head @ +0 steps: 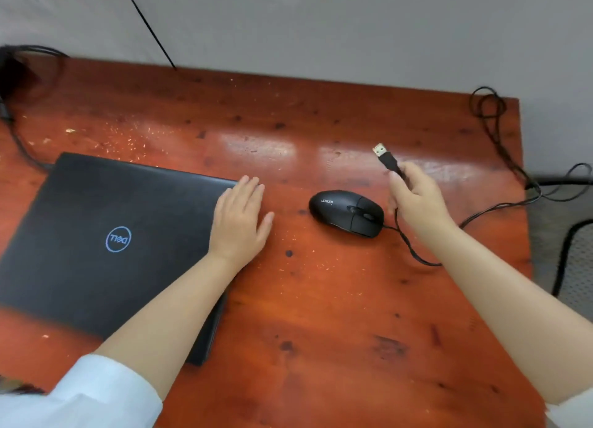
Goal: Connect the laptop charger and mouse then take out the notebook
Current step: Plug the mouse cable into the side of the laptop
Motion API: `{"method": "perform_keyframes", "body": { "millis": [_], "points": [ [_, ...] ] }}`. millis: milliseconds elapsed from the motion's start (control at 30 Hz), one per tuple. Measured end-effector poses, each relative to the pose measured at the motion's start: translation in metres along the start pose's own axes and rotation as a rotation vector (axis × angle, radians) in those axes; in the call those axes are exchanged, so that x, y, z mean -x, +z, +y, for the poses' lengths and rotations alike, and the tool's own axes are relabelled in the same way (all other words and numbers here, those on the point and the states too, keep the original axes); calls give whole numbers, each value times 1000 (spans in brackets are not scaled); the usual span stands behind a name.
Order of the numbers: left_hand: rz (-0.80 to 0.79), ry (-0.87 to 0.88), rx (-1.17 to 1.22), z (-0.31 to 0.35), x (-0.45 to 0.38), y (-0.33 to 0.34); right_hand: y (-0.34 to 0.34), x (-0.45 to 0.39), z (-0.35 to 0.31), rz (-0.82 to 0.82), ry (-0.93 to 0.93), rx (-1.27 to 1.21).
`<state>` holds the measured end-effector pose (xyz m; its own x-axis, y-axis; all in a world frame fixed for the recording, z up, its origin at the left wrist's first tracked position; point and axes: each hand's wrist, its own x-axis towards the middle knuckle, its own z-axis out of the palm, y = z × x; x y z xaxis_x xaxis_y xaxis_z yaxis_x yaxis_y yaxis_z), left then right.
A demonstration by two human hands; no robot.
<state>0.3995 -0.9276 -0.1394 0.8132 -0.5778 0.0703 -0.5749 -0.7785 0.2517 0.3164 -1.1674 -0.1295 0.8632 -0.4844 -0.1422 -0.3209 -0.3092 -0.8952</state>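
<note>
the right hand (414, 196) is curled closed around the black cord just behind the usb plug (385, 156), which sticks up out of the fist with its long axis tilted up and to the left, metal tip toward the far edge of the table (321, 299). the left hand (239, 217) lies flat with fingers extended and close together, palm pressing the right edge of the closed laptop (106, 235) and gripping nothing. the mouse (346, 212) sits on the wood between the two hands, its long axis running left to right and its cable end toward the right hand.

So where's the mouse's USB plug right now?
The USB plug is raised above the table, held in the right hand, beyond and right of the mouse.
</note>
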Motion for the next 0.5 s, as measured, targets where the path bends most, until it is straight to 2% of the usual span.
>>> {"method": "perform_keyframes", "body": {
  "millis": [100,200,333,500],
  "points": [
    [-247,239,94,53,-10,9,-15,8,3,83,201,-477],
    [-423,374,20,99,-29,25,-28,17,6,52,239,-584],
    [-421,401,-195,117,-38,29,-46,30,10,116,251,-489],
    [-305,309,-177,115,-23,17,-73,35,11,151,256,-486]
  ]
}}
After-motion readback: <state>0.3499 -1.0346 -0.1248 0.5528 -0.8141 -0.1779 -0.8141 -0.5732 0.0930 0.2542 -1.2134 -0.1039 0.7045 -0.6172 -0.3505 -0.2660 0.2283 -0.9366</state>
